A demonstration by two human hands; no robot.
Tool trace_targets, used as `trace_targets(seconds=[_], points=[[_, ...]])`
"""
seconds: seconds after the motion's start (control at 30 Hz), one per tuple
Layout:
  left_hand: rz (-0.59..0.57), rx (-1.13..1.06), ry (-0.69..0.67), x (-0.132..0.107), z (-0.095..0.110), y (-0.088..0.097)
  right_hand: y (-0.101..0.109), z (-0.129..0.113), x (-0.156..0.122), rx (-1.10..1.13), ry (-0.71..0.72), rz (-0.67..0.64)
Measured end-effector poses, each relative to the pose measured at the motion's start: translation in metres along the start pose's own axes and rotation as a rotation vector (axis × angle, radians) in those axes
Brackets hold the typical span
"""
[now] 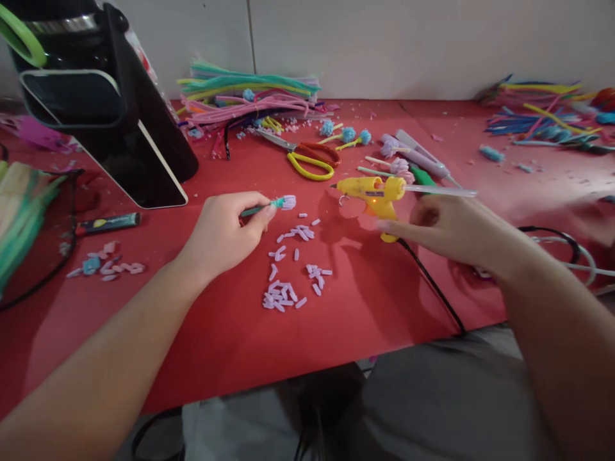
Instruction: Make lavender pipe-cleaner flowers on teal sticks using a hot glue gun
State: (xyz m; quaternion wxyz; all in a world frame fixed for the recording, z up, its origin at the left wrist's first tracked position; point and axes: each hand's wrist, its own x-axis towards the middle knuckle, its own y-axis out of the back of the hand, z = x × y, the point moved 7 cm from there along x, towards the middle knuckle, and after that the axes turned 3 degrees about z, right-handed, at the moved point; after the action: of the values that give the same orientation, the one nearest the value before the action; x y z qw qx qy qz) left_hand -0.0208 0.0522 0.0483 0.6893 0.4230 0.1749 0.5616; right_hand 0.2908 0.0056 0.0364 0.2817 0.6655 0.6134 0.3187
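Observation:
My left hand (225,232) pinches a green pipe-cleaner stem topped with a small lilac flower head (287,202), held just above the red table (230,333). Several loose lilac pipe-cleaner pieces (288,269) lie scattered below it. My right hand (446,227) hovers with fingers loosely spread beside the yellow hot glue gun (372,191), which stands on the table with its light glowing and a clear glue stick sticking out of its back. The hand holds nothing that I can see.
Yellow-handled scissors (310,160) lie behind the glue gun. A heap of coloured pipe cleaners (250,96) sits at the back, another (542,115) at far right. Finished small flowers (348,135) lie near the scissors. A black stand (110,115) rises at left. The gun's black cord (432,288) runs off the front edge.

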Motion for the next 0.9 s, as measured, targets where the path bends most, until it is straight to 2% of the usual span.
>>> trace_targets(seconds=[0.1,0.2,0.3,0.37,0.47,0.6,0.77,0.9], points=[[0.004,0.003,-0.004,-0.001,0.001,0.000,-0.006,-0.015,-0.013,-0.180,-0.004,-0.087],[0.004,-0.005,-0.023,-0.002,0.004,-0.001,-0.040,-0.062,-0.022,0.015,0.191,-0.190],[0.006,-0.012,-0.040,-0.004,0.007,-0.003,-0.076,-0.101,-0.023,0.103,0.344,-0.194],[0.006,-0.017,-0.055,-0.004,0.009,-0.003,-0.094,-0.111,-0.019,0.081,0.362,-0.160],[0.005,-0.028,-0.074,-0.005,0.011,-0.004,-0.111,-0.109,-0.013,0.040,0.319,-0.157],[0.016,-0.057,-0.090,-0.005,0.011,-0.003,-0.116,-0.104,-0.010,0.058,0.282,-0.169],[0.034,-0.100,-0.067,-0.007,0.012,-0.004,-0.106,-0.101,-0.009,0.249,0.216,-0.166],[0.101,-0.223,-0.033,-0.013,0.020,-0.006,-0.092,-0.099,-0.010,0.475,0.136,-0.058]])
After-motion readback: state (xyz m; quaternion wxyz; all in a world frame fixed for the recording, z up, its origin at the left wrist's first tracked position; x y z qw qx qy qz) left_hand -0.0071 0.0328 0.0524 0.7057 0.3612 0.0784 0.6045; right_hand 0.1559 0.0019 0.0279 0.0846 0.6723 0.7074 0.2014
